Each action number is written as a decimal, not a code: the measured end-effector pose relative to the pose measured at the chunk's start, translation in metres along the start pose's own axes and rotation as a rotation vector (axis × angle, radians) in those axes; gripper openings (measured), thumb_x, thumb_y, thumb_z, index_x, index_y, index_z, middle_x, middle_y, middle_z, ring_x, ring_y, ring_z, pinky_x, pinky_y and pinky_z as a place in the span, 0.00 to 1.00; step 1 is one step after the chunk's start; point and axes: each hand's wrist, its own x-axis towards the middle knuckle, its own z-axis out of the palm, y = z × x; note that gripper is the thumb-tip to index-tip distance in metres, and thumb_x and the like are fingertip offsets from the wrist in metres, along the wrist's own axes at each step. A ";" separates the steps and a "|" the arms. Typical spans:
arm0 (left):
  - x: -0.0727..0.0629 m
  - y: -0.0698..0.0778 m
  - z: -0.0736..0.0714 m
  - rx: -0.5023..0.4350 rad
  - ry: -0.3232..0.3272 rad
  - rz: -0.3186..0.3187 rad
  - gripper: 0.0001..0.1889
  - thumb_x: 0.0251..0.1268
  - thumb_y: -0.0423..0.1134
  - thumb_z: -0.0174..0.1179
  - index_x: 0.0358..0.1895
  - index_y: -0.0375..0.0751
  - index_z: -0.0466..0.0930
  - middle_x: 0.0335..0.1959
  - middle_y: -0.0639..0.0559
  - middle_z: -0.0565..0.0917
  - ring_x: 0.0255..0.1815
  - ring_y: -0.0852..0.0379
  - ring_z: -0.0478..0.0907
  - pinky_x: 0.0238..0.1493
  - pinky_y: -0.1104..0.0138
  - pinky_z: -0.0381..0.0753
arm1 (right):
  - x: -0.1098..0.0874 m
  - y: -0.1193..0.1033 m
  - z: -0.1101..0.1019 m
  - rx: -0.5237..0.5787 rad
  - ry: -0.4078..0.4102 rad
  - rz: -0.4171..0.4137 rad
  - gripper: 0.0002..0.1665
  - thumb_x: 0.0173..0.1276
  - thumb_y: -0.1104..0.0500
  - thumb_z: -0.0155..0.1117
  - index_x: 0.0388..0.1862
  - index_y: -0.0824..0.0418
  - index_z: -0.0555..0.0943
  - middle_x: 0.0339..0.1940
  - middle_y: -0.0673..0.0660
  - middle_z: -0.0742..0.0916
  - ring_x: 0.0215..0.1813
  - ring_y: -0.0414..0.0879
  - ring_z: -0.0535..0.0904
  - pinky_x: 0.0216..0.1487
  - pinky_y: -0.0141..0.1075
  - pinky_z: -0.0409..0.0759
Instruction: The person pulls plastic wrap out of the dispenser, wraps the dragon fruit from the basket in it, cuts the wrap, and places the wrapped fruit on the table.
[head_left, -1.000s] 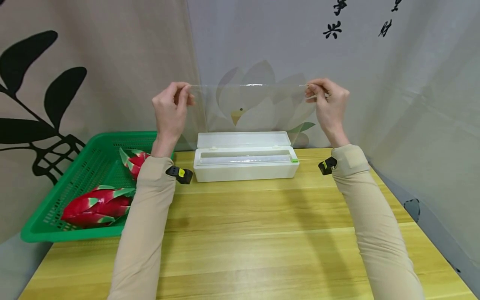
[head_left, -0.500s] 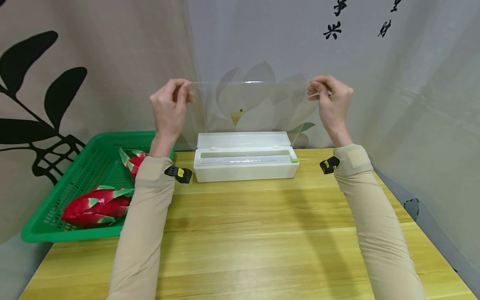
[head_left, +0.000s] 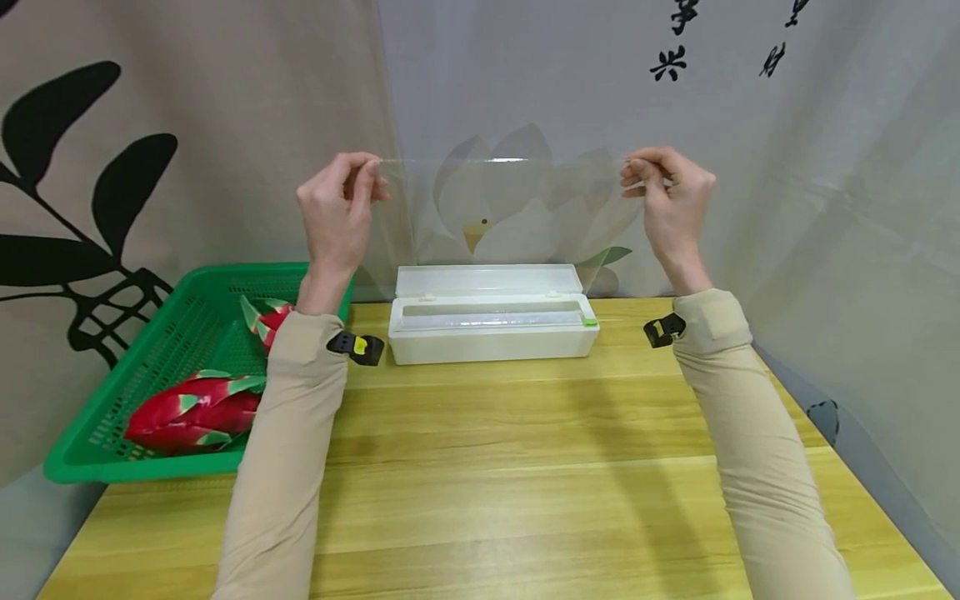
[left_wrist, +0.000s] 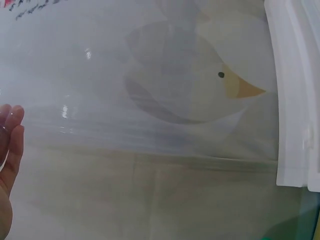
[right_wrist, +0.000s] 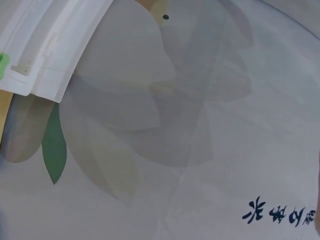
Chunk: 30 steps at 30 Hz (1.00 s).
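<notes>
A clear sheet of cling film (head_left: 510, 179) stretches between my raised hands. My left hand (head_left: 337, 208) pinches its upper left corner between thumb and fingers. The upper right corner is pinched by my right hand (head_left: 677, 204). Below the sheet, a white cling film dispenser box (head_left: 493, 343) sits at the table's back edge with its lid (head_left: 491, 281) raised and a film roll (head_left: 487, 319) inside. In the left wrist view, glints mark the film (left_wrist: 65, 112) beside my left fingertips (left_wrist: 16, 114). Only a sliver of my right hand (right_wrist: 318, 210) appears in the right wrist view.
Left of the box, a green plastic basket (head_left: 150, 473) holds a large dragon fruit (head_left: 191, 414) and another dragon fruit (head_left: 270, 323) partly behind my left arm. A small green slider (head_left: 590, 322) is on the box's right end. A printed curtain (head_left: 525, 67) hangs behind the wooden table (head_left: 510, 467).
Both hands have risen slightly, and my right hand has shifted a little to the right. The film's top edge has gone up with them. Box and basket stay in place.
</notes>
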 end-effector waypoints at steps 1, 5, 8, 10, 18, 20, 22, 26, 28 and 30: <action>0.000 0.001 0.000 0.001 -0.004 -0.001 0.14 0.68 0.38 0.55 0.38 0.25 0.80 0.27 0.36 0.85 0.23 0.58 0.81 0.33 0.88 0.72 | 0.000 0.000 -0.001 0.002 0.000 0.003 0.10 0.66 0.65 0.61 0.33 0.73 0.84 0.23 0.41 0.84 0.24 0.32 0.81 0.32 0.24 0.82; -0.001 0.006 -0.005 -0.031 -0.036 0.006 0.16 0.68 0.40 0.55 0.38 0.26 0.81 0.28 0.36 0.85 0.26 0.82 0.74 0.35 0.86 0.76 | -0.004 -0.005 -0.006 0.005 -0.009 0.008 0.10 0.66 0.64 0.61 0.33 0.72 0.84 0.24 0.40 0.84 0.24 0.33 0.81 0.32 0.24 0.82; -0.002 0.012 -0.012 -0.068 -0.074 0.027 0.15 0.67 0.38 0.55 0.38 0.26 0.81 0.30 0.35 0.85 0.29 0.88 0.71 0.37 0.85 0.77 | -0.009 -0.010 -0.012 0.011 -0.024 -0.020 0.12 0.66 0.64 0.60 0.32 0.74 0.84 0.24 0.38 0.84 0.24 0.32 0.81 0.32 0.24 0.83; -0.004 0.016 -0.018 -0.070 -0.105 0.034 0.13 0.66 0.37 0.56 0.37 0.26 0.82 0.31 0.35 0.85 0.30 0.88 0.71 0.38 0.85 0.77 | -0.013 -0.014 -0.017 0.021 -0.043 -0.054 0.12 0.66 0.65 0.60 0.32 0.75 0.83 0.24 0.36 0.84 0.24 0.32 0.81 0.31 0.25 0.83; -0.018 0.039 -0.048 -0.074 -0.259 -0.046 0.10 0.63 0.33 0.59 0.37 0.26 0.83 0.33 0.38 0.82 0.30 0.79 0.74 0.37 0.86 0.76 | -0.036 -0.031 -0.047 0.006 -0.193 -0.112 0.08 0.65 0.70 0.59 0.31 0.76 0.83 0.28 0.35 0.85 0.27 0.31 0.83 0.34 0.25 0.83; -0.022 0.044 -0.056 -0.084 -0.305 -0.066 0.09 0.62 0.31 0.59 0.39 0.27 0.84 0.32 0.39 0.82 0.30 0.79 0.74 0.38 0.86 0.77 | -0.042 -0.035 -0.055 -0.007 -0.241 -0.119 0.06 0.63 0.72 0.59 0.31 0.76 0.83 0.28 0.36 0.85 0.29 0.30 0.83 0.35 0.24 0.83; -0.027 0.050 -0.064 -0.079 -0.351 -0.096 0.08 0.61 0.30 0.60 0.40 0.28 0.84 0.32 0.41 0.82 0.31 0.79 0.75 0.38 0.86 0.77 | -0.049 -0.040 -0.064 -0.017 -0.291 -0.111 0.06 0.62 0.74 0.59 0.31 0.75 0.83 0.28 0.37 0.85 0.30 0.31 0.83 0.36 0.24 0.83; -0.037 0.059 -0.077 -0.093 -0.450 -0.128 0.05 0.60 0.29 0.61 0.37 0.32 0.83 0.31 0.47 0.83 0.32 0.77 0.77 0.39 0.85 0.78 | -0.064 -0.047 -0.079 -0.005 -0.380 -0.092 0.07 0.60 0.79 0.58 0.32 0.75 0.83 0.29 0.40 0.86 0.32 0.33 0.83 0.38 0.22 0.82; -0.042 0.061 -0.083 -0.140 -0.498 -0.121 0.03 0.58 0.27 0.62 0.35 0.32 0.82 0.31 0.50 0.83 0.32 0.73 0.78 0.37 0.84 0.78 | -0.072 -0.049 -0.086 0.053 -0.422 -0.083 0.08 0.59 0.82 0.56 0.32 0.77 0.82 0.31 0.43 0.87 0.33 0.34 0.84 0.38 0.22 0.82; -0.049 0.062 -0.089 -0.196 -0.538 -0.101 0.04 0.55 0.24 0.62 0.33 0.32 0.82 0.32 0.53 0.83 0.34 0.71 0.78 0.34 0.83 0.79 | -0.080 -0.050 -0.092 0.127 -0.467 -0.073 0.09 0.58 0.83 0.55 0.33 0.78 0.81 0.33 0.47 0.88 0.35 0.35 0.84 0.40 0.23 0.82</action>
